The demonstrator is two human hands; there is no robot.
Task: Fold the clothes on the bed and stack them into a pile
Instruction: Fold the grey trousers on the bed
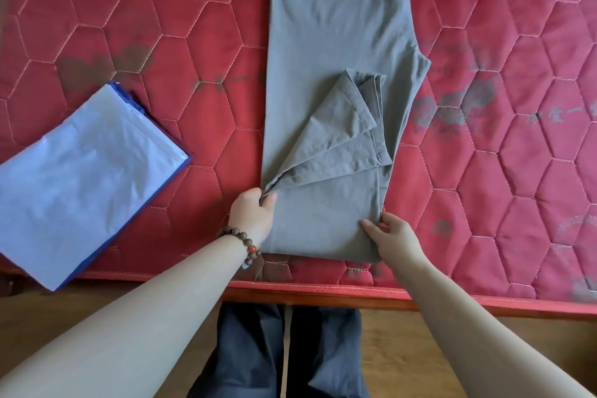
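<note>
While the grey trousers (326,42) lie lengthwise down the middle of the red mattress (500,171), the left hand (253,215) pinches their near left edge and the right hand (392,237) grips the near right corner. A folded blue cloth (80,178) lies left.

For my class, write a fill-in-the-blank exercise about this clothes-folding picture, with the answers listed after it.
1. The grey trousers lie on a quilted mattress coloured ____.
2. The left hand wears a bracelet made of ____.
3. The folded blue cloth lies on the ____ side of the trousers.
4. The right hand grips the trousers at their ____ edge.

Missing words: red; beads; left; right
</note>
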